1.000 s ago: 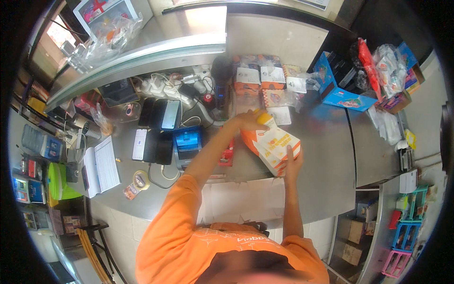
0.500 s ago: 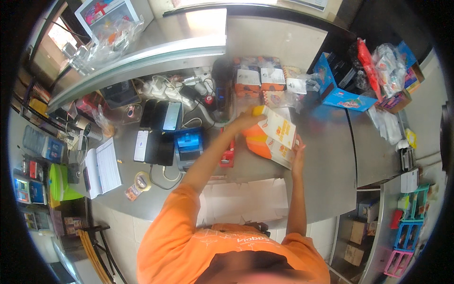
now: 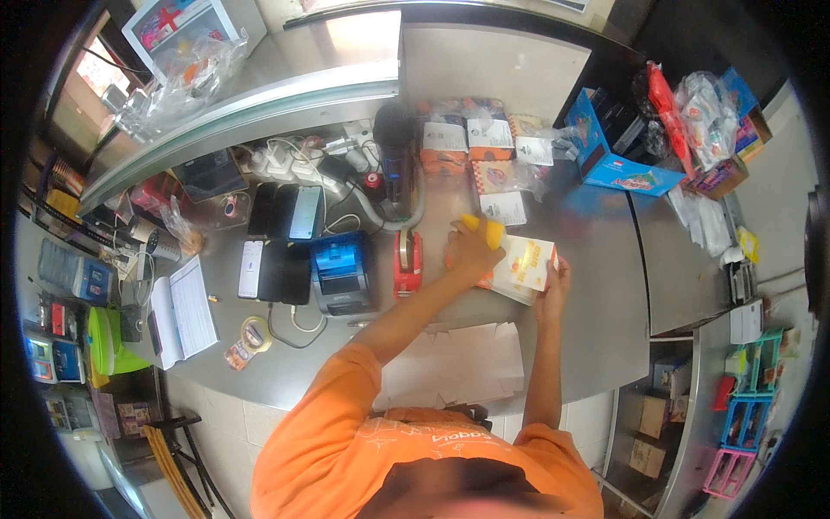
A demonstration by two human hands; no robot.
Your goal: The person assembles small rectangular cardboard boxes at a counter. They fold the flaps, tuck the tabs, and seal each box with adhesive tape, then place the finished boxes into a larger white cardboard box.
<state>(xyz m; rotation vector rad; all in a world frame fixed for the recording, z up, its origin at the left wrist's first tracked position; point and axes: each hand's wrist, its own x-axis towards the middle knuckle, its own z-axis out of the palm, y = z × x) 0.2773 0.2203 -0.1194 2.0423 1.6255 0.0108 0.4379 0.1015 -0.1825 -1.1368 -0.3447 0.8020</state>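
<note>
Over the counter (image 3: pixel 596 329), both hands are at a white, orange and yellow printed paperboard carton (image 3: pixel 529 262). My left hand (image 3: pixel 474 253) reaches across from the left, its fingers curled round a small yellow object (image 3: pixel 486 232) whose kind I cannot make out. That hand covers the left part of the carton. My right hand (image 3: pixel 553 287) pinches the carton's right edge, thumb and fingers closed on it. Nearer my body lies flat white cardboard (image 3: pixel 454 368). A red tape dispenser (image 3: pixel 407 264) stands just left of the carton.
Left of the dispenser are a blue and grey label printer (image 3: pixel 341 272), several phones (image 3: pixel 304 212) and cables. A tape roll (image 3: pixel 251 336) and open notebook (image 3: pixel 188 310) lie farther left. Behind the carton sit wrapped orange packs (image 3: pixel 490 138). A blue box (image 3: pixel 627 173) stands at the back right.
My left hand has come down and right, nearer my right hand, with the yellow object showing more. The carton has turned and its orange side is mostly covered. My right hand has shifted slightly right.
</note>
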